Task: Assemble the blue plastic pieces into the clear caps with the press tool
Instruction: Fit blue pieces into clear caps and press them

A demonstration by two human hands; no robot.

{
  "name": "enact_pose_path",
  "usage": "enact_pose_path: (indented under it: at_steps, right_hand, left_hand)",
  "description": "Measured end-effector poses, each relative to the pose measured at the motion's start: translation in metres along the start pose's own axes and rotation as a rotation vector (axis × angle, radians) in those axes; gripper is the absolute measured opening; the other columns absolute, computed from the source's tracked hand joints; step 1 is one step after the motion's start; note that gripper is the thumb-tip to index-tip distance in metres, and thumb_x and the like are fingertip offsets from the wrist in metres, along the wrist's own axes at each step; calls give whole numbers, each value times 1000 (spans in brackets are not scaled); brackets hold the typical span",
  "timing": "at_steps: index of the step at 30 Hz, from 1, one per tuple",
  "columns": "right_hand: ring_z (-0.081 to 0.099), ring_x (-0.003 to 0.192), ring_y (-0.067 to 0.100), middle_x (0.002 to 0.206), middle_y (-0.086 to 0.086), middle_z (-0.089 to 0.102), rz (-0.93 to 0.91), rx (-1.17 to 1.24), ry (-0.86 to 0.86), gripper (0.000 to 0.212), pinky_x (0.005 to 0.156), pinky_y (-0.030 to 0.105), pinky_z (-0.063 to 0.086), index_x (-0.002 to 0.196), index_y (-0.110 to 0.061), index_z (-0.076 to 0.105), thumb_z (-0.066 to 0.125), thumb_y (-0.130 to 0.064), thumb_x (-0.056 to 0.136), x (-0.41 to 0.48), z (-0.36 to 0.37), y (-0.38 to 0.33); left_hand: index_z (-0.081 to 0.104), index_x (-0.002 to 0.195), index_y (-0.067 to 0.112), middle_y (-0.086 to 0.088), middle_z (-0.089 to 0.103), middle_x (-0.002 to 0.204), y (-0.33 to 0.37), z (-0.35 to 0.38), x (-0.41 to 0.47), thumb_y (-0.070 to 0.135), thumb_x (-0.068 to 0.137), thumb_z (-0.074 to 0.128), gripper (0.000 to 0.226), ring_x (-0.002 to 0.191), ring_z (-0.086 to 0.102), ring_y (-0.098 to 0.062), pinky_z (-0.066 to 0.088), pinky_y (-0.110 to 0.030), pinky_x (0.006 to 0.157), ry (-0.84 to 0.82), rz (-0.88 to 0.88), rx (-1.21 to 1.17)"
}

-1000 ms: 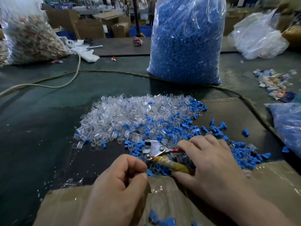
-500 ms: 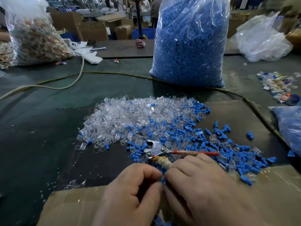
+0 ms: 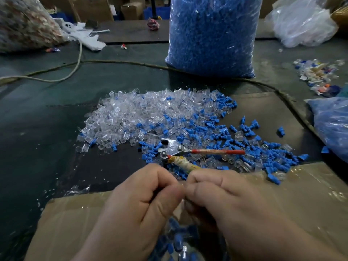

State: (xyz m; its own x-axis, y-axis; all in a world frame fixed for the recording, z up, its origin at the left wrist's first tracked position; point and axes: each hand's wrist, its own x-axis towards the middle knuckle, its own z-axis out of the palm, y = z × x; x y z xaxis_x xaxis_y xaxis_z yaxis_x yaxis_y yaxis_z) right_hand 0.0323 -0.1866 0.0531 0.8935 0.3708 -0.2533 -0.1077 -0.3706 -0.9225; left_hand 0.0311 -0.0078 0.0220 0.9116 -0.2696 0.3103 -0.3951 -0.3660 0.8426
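Right hand (image 3: 231, 204) left press tool (image 3: 176, 147), curled against left hand (image 3: 139, 208).

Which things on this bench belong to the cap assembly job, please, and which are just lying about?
Job: clear caps, blue pieces, press tool, sack of blue pieces.
Lying about: cord, white rag, mixed scrap pile, speckled bag.

Two hands show: one left hand (image 3: 139, 208) and one right hand (image 3: 231, 204). One press tool (image 3: 175, 147) with two handles lies on the tabletop (image 3: 37, 129). There are four plastic bags: one tall blue-filled bag (image 3: 211, 34), one mixed-colour bag (image 3: 24, 25), one pale bag (image 3: 301, 21) and one bluish bag (image 3: 333, 125). The clear caps (image 3: 143, 113) and loose blue pieces (image 3: 244, 146) are far too many to count. Two cords cross the tabletop.
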Motion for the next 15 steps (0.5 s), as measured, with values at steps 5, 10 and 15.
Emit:
enact_pose_path:
  at_steps: [5,10,15]
  right_hand:
    - [47,48,1,55,-7,56,9,-63,49,32,46,20,38,66,-19,61,52,-42,87,1,-5,4]
    - [52,84,-6,80,-22,58,-216,-742,254,37,67,14,39,84,-36,58,30,-59,84,5,-12,13]
    - [46,96,-2,101,-24,54,-245,-820,198,40,86,24,43,116,-43,51,30,-59,87,10,-11,19]
  left_hand:
    - [60,90,39,16,62,84,1,-6,1,64,89,51,27,72,63,-5,47,-17,56,-24,80,206]
    - [60,84,44,26,65,82,-10,-17,0,56,75,59,16,73,61,4,45,-16,53,-75,-73,413]
    - [62,77,41,24,60,77,-8,-14,0,59,74,56,19,69,58,5,50,-19,55,-275,-3,502]
